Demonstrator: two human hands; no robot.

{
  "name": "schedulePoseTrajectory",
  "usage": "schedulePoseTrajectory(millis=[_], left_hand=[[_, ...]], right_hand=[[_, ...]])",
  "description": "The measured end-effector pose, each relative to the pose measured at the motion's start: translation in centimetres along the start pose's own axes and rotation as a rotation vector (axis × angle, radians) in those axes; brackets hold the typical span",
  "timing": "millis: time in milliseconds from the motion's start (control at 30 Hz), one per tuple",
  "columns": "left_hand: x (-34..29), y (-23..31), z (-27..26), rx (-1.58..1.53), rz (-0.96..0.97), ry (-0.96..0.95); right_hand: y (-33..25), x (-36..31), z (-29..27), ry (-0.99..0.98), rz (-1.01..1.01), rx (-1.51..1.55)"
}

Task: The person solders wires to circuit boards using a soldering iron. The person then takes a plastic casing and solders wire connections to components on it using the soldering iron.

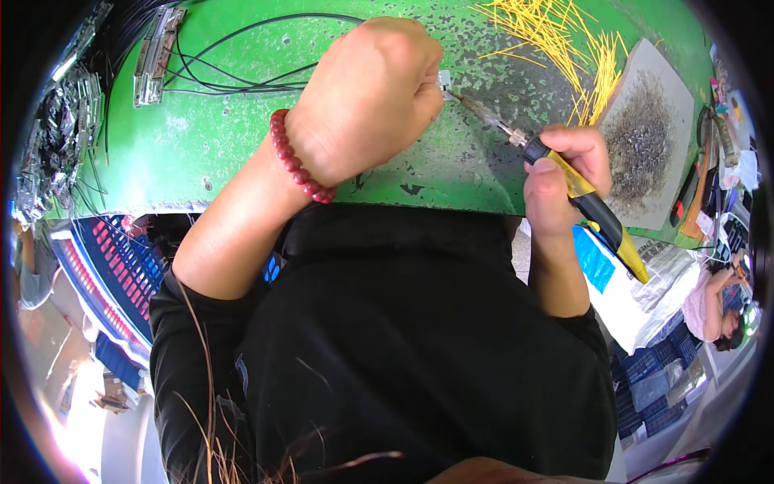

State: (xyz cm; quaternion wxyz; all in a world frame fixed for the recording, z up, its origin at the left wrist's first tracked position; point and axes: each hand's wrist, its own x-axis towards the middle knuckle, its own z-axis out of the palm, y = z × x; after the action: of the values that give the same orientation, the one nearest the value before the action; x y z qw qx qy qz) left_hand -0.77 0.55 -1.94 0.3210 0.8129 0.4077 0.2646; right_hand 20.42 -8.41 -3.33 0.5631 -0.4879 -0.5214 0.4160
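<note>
My left hand [375, 97], with a dark red bead bracelet [292, 161] at its wrist, is closed over the green table. A small pale part [444, 80] pokes out past its fingertips; most of it is hidden behind the hand. Black wires [234, 87] run from the left and vanish behind that hand. In my right hand [564, 173] is a yellow and black soldering iron [592, 206], gripped like a pen. Its tip points up and left, right beside the pale part; whether they touch I cannot tell.
Loose yellow wires [556, 40] lie at the back right. Beside them a pale board [649, 137] carries dark grains. Shiny metal strips [157, 56] with black wires sit at the left. The worn green table [451, 181] ends just before my body. Another person [717, 302] is at far right.
</note>
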Motion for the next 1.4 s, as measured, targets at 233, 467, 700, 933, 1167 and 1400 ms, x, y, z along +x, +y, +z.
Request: schedulePoseTrajectory(millis=[233,467,700,933,1167,1400], left_hand=[[-0.09,-0.32,-0.62,-0.048,0.007,-0.044],[-0.06,-0.02,-0.54,0.002,-0.008,-0.043],[0.09,-0.21,-0.55,-0.033,0.006,-0.046],[0.06,-0.02,-0.38,-0.003,-0.006,-0.036],[0.02,0.0,-0.27,0.001,-0.005,-0.036],[-0.1,0.13,-0.32,0.014,0.002,-0.026]], right_hand=[[0.06,0.15,0.11,0.008,-0.025,0.012],[0.03,0.15,0.14,0.007,-0.027,0.017],[0.2,0.22,0.0,-0.002,-0.034,0.017],[0.24,0.13,-0.01,0.001,-0.028,0.026],[-0.24,0.06,0.05,-0.015,0.029,0.013],[-0.5,0.18,0.01,-0.051,0.027,-0.033]])
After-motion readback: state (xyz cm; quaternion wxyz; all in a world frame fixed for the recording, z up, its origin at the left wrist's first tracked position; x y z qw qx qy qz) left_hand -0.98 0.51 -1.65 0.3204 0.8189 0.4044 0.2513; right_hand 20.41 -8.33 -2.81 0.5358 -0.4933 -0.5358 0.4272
